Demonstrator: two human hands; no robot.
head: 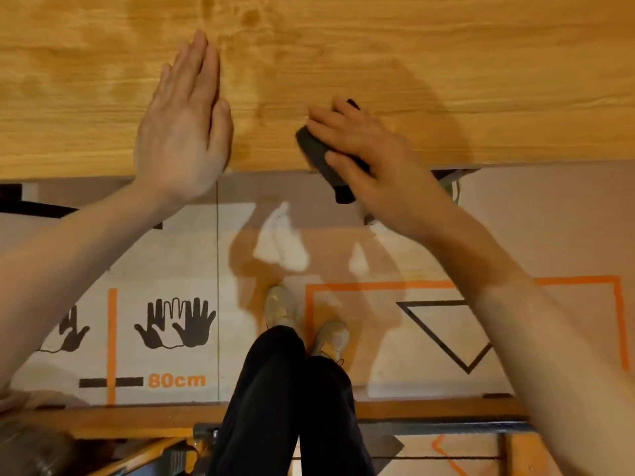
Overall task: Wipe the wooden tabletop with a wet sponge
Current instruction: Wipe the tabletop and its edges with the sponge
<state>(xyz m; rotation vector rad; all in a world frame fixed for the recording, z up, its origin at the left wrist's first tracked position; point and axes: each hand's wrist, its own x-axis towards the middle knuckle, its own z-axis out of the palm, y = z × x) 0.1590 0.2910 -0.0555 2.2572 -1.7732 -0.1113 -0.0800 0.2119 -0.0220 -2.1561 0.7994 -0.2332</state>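
The wooden tabletop (pixel 378 46) fills the upper part of the head view, its near edge running across the middle. Darker damp streaks show on the wood above and between my hands. My right hand (pixel 371 152) grips a dark grey sponge (pixel 316 152) at the table's near edge; part of the sponge hangs over the edge. My left hand (pixel 185 125) lies flat on the wood to the left, fingers straight and together, holding nothing.
Below the table edge lies a floor sheet (pixel 171 338) printed with hand symbols, orange lines and "80cm". My legs in black trousers (pixel 288 400) and light shoes stand on it. A wooden beam (pixel 429 412) and metal frame cross the bottom.
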